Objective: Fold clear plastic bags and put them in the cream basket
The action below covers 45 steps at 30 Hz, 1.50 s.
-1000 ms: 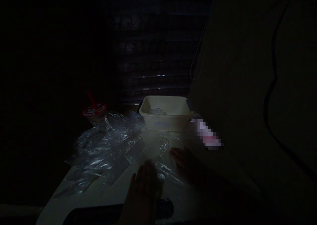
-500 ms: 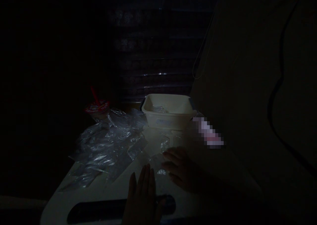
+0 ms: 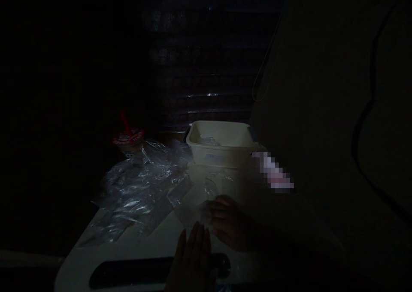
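The scene is very dark. My left hand (image 3: 193, 257) lies with its fingers stretched out near the front of the white table (image 3: 77, 266), over a long dark slot (image 3: 131, 272). Just right of its fingertips, my right hand (image 3: 228, 223) rests with bent, slightly spread fingers on or by thin clear plastic; whether it grips any of it cannot be made out. A clear plastic piece (image 3: 210, 188) lies beyond the right fingers. To the left spreads a pile of crumpled clear plastic bags (image 3: 138, 193).
A cream plastic bin (image 3: 222, 155) stands at the back with some clear plastic inside. A cup with a red lid (image 3: 128, 138) and red straw is at the back left. Right of the bin lies a pixelated pinkish item (image 3: 273, 172). A dark cable (image 3: 370, 99) hangs at the right.
My left hand has shifted slightly right and toward the front. My right fingers have moved a little left, closer to it, and the clear plastic beside them has changed shape.
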Tool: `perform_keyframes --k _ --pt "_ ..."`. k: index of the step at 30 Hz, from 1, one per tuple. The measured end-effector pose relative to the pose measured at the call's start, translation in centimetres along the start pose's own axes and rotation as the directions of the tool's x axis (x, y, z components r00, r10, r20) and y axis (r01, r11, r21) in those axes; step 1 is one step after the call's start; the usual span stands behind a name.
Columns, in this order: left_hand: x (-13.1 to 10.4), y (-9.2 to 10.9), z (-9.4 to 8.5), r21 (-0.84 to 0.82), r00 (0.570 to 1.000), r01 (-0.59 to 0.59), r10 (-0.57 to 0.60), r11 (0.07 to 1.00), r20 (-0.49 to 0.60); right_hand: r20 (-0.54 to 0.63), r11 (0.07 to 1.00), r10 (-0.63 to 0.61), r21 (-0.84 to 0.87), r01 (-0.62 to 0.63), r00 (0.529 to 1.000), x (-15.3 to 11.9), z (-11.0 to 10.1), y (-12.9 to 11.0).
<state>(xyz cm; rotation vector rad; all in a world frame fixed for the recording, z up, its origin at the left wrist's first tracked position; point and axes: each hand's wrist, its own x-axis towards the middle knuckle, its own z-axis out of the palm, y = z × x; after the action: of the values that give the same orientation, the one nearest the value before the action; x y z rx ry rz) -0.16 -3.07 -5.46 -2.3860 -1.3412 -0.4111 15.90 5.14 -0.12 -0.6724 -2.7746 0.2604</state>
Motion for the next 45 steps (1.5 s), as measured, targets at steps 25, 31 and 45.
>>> perform_keyframes --k 25,31,45 --pt "1.0 -1.0 -0.8 -0.016 0.958 -0.28 0.279 0.96 -0.07 0.003 0.989 0.099 -0.113 -0.098 0.995 1.5 0.2 2.6" --pt "0.0 -0.3 0.8 -0.041 0.971 -0.227 0.223 0.973 -0.083 0.007 0.977 0.153 -0.153 -0.15 0.988 3.0 0.8 3.3" --pt "2.4 0.2 -1.7 -0.041 0.972 -0.219 0.214 0.975 -0.096 0.019 0.989 0.135 -0.065 -0.134 0.991 -1.6 -0.5 4.0"
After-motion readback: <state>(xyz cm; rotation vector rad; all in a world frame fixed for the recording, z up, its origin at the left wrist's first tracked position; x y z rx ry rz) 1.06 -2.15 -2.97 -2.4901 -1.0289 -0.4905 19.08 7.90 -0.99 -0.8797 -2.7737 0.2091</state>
